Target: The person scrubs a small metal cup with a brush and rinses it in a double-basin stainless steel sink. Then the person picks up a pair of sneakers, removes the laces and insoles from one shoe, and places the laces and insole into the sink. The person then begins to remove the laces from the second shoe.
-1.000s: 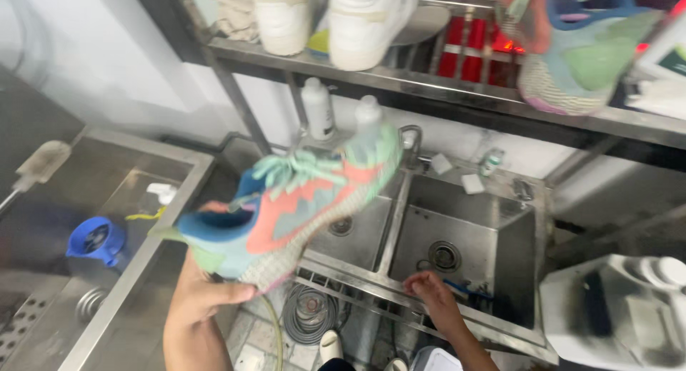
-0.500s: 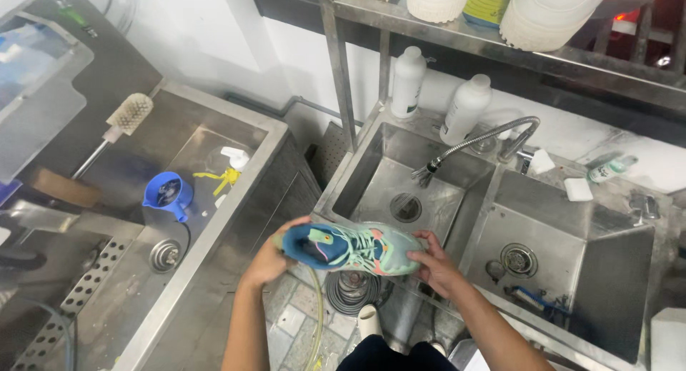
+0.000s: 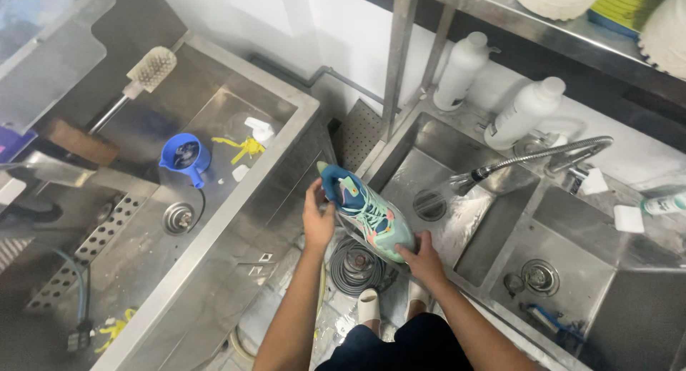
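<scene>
I hold a teal and blue sneaker [image 3: 366,212] with coral accents in both hands, over the near left edge of a steel double sink [image 3: 500,221]. My left hand [image 3: 317,217] grips its blue heel end. My right hand [image 3: 423,260] holds the toe end. A flexible faucet hose [image 3: 536,156] points into the left basin, and water streams from its nozzle toward the drain [image 3: 429,203].
Two white bottles [image 3: 493,92] stand behind the sink under a steel shelf. A second steel basin on the left holds a blue funnel cup [image 3: 184,156], a long-handled brush [image 3: 146,74] and yellow scraps. A coiled hose [image 3: 355,264] lies on the floor by my white slippers.
The sneaker came down from near the shelf to the sink's front edge. My right hand left the sink rim and took the toe. The view moved closer to the sinks.
</scene>
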